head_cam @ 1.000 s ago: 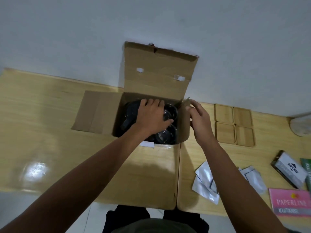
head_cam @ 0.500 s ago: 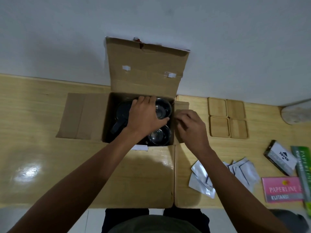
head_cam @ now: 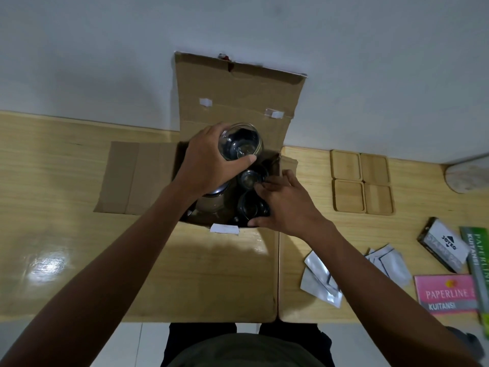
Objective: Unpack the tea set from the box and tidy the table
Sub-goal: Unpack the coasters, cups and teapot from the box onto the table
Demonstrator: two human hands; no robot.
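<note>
An open cardboard box stands on the wooden table, its back flap upright against the wall. My left hand grips a clear glass cup and holds it above the box opening. Inside the box I see two more glass cups and part of a glass teapot in the dark. My right hand reaches into the box's right side, fingers curled around the nearer glass cup; whether it grips the cup is not clear.
Several square wooden coasters lie right of the box. Silver sachets, a small black-and-white box, a pink Paperline booklet and a green booklet sit at the right. A box flap lies flat on the left.
My left hand has lifted a glass cup out of the box. My right hand has moved from the box's right flap into the box beside the other cups.
</note>
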